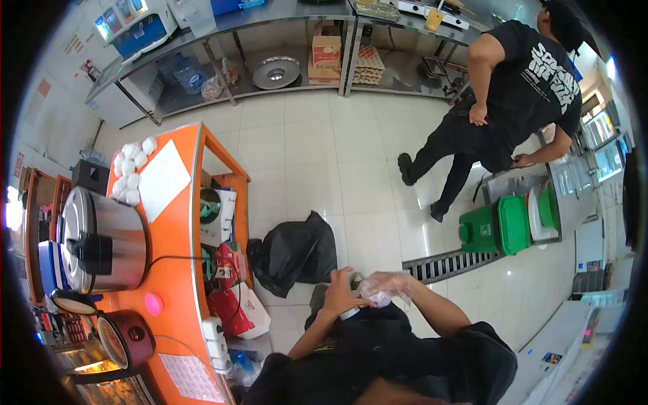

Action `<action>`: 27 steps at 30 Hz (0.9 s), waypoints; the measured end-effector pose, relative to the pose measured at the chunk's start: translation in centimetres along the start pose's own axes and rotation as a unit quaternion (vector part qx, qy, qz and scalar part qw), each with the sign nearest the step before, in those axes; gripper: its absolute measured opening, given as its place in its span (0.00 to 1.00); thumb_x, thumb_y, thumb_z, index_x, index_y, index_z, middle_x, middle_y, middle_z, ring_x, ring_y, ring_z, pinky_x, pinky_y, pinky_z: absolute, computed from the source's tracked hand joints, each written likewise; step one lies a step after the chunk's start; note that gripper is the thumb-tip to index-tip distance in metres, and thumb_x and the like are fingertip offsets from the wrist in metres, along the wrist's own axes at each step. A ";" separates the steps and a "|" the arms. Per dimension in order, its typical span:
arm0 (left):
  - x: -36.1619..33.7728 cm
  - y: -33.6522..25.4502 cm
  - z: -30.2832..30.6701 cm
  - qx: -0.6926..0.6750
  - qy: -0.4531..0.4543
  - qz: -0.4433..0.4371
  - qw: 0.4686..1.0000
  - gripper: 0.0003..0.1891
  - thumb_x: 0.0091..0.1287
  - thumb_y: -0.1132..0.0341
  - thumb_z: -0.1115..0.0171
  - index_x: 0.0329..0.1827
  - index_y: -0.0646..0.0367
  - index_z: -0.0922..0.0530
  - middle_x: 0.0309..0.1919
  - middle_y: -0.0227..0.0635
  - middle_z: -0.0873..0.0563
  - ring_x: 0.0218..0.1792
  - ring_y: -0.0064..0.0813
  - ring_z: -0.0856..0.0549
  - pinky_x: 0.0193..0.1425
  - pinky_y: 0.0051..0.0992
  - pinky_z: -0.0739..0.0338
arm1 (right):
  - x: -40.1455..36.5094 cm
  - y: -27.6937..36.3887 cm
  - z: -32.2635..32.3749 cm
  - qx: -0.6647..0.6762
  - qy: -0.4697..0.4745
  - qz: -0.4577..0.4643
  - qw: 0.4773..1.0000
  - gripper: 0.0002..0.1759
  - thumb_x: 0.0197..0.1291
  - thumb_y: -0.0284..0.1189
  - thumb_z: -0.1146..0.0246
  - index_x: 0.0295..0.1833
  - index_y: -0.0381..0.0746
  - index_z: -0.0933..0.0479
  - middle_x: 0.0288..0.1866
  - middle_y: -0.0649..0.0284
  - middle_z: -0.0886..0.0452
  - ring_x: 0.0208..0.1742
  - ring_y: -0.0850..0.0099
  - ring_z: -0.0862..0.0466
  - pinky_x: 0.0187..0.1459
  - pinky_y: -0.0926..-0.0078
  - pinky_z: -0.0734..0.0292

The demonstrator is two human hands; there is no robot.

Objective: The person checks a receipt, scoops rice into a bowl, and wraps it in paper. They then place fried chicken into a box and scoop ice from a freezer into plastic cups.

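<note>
In front of my torso, low in the head view, my left hand (342, 294) is wrapped round a small container (349, 313) whose pale lower part shows below the fingers. My right hand (386, 287), in a clear plastic glove, is beside it, its fingers bent around something whitish that I cannot make out. The two hands are close together over my dark clothing. A black plastic bag (295, 253) lies on the floor just beyond them.
The orange table (172, 256) at left bears a large cooker (108, 239), a maroon pot (126, 339) and round white packets (131, 165). A person in black (513, 88) stands at upper right, near a green bin (496, 226). Steel counters (277, 27) line the back.
</note>
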State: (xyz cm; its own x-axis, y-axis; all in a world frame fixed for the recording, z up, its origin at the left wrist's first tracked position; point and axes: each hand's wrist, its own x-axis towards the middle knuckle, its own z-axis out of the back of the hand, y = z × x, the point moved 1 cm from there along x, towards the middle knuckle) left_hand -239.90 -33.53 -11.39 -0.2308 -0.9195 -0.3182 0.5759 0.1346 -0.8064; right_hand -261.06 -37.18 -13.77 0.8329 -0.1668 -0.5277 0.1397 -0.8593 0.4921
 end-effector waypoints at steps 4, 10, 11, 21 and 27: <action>9.4 4.6 1.9 -0.010 -0.113 0.177 0.978 0.32 0.71 0.43 0.42 0.63 0.65 0.33 0.50 0.64 0.19 0.52 0.65 0.18 0.56 0.52 0.23 | 2.5 17.2 10.2 -0.303 -0.042 -0.028 0.952 0.25 0.64 0.42 0.29 0.58 0.36 0.19 0.49 0.63 0.14 0.48 0.72 0.16 0.53 0.72 0.21; 31.8 5.4 13.0 -0.005 -0.071 0.218 0.973 0.27 0.61 0.54 0.41 0.59 0.60 0.34 0.46 0.64 0.17 0.50 0.68 0.19 0.57 0.61 0.30 | 3.2 34.7 27.1 -0.130 -0.233 0.080 0.960 0.31 0.72 0.55 0.43 0.49 0.36 0.16 0.40 0.61 0.13 0.42 0.72 0.15 0.48 0.70 0.19; 37.1 6.6 15.2 -0.027 -0.125 0.134 0.983 0.24 0.61 0.57 0.40 0.57 0.58 0.32 0.44 0.60 0.16 0.48 0.63 0.16 0.56 0.56 0.25 | 3.9 38.1 28.5 -0.129 -0.243 0.086 0.957 0.31 0.72 0.56 0.44 0.49 0.35 0.17 0.40 0.60 0.14 0.40 0.72 0.15 0.46 0.70 0.19; 75.1 -0.7 56.3 -0.316 -0.453 -0.054 0.832 0.20 0.62 0.70 0.26 0.43 0.59 0.34 0.29 0.28 0.29 0.26 0.19 0.25 0.26 0.20 0.29 | 31.7 79.7 20.7 -0.084 0.027 0.263 0.961 0.40 0.68 0.46 0.36 0.76 0.30 0.37 0.61 0.56 0.18 0.49 0.74 0.16 0.52 0.79 0.23; 86.4 12.2 77.4 -0.136 -0.585 0.004 0.799 0.23 0.57 0.61 0.19 0.42 0.60 0.29 0.29 0.30 0.26 0.27 0.22 0.24 0.28 0.24 0.28 | 55.5 101.5 22.2 -0.042 0.001 0.160 0.986 0.41 0.67 0.46 0.36 0.77 0.33 0.39 0.44 0.52 0.15 0.37 0.66 0.14 0.39 0.67 0.16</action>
State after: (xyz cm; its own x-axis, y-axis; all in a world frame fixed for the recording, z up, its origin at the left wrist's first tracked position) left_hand -192.08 -139.88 -10.15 0.7554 -0.6129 0.2316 0.3445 0.0708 -0.9361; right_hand -212.52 -144.36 -8.45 0.8425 -0.4221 -0.3346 -0.0866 -0.7193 0.6893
